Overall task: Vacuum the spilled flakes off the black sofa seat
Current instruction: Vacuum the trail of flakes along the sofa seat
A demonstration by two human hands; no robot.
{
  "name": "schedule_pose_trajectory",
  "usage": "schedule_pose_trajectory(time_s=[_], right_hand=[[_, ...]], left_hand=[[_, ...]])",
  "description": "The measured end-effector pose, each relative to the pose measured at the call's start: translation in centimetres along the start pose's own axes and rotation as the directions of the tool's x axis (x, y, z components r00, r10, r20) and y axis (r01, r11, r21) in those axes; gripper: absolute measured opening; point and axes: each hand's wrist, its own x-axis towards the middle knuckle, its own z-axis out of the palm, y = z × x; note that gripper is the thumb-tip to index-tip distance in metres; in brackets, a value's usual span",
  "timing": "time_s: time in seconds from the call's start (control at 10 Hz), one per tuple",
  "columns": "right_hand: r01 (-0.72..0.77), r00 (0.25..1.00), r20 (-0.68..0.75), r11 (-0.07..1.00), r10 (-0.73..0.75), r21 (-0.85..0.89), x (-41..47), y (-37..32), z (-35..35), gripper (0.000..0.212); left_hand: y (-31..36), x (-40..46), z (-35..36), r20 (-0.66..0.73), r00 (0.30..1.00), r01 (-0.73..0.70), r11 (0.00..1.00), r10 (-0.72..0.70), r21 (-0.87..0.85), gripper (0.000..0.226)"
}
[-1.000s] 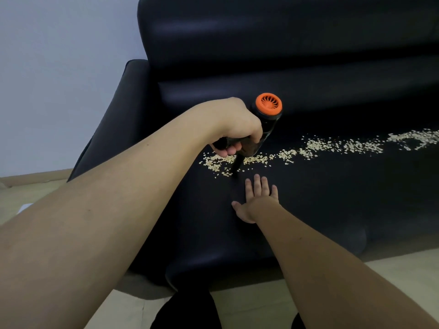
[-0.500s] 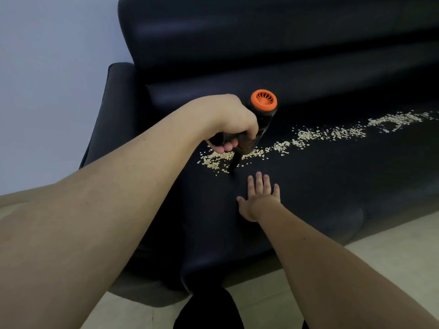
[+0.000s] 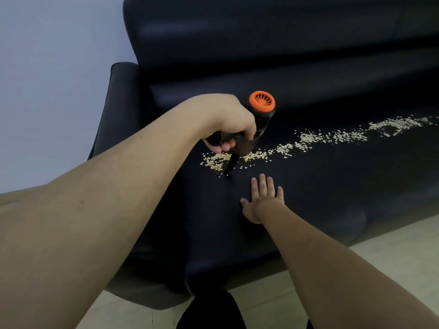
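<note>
The spilled flakes (image 3: 306, 138) are lying in a long pale trail across the black sofa seat (image 3: 332, 191), running from near the seat's left end, by the armrest (image 3: 118, 110), toward its right edge. The left hand (image 3: 225, 122) is gripping the handle of a black handheld vacuum (image 3: 257, 124) with an orange cap, its thin nozzle touching the seat at the trail's left end. The right hand (image 3: 262, 200) is resting flat with fingers straight on bare seat just in front of the nozzle, with dark seat lying uncovered between the trail and the front edge.
</note>
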Motion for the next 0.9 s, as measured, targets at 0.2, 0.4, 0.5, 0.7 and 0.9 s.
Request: schedule_pose_trajectory(time_s=[0.2,0.4,0.5,0.7,0.9], right_hand=[[0.0,1.0,-0.005,1.0,0.0,0.0,-0.07,0.03,0.06,0.077],[-0.002,1.0,-0.004,1.0,0.002,-0.004,-0.15,-0.01,-0.11,0.077],[-0.005,1.0,-0.006,1.0,0.004,-0.006,-0.07,-0.08,-0.05,0.078],[-0.016,1.0,0.005,1.0,0.016,0.001,0.07,-0.14,-0.12,0.078],[-0.02,1.0,0.012,1.0,0.02,0.004,0.15,-0.24,-0.23,0.079]], left_hand=[[-0.52,-0.07,-0.17,-0.002,1.0,0.01,1.0,-0.01,-0.004,0.019],[-0.78,-0.39,-0.19,0.012,1.0,-0.004,1.0,0.004,-0.015,0.02],[-0.81,-0.31,-0.16,0.013,1.0,-0.003,1.0,0.004,-0.011,0.019],[-0.87,-0.12,-0.36,0.01,1.0,0.011,1.0,-0.011,0.013,0.019],[-0.98,-0.13,-0.67,0.016,1.0,0.018,0.999,-0.019,0.035,0.019]])
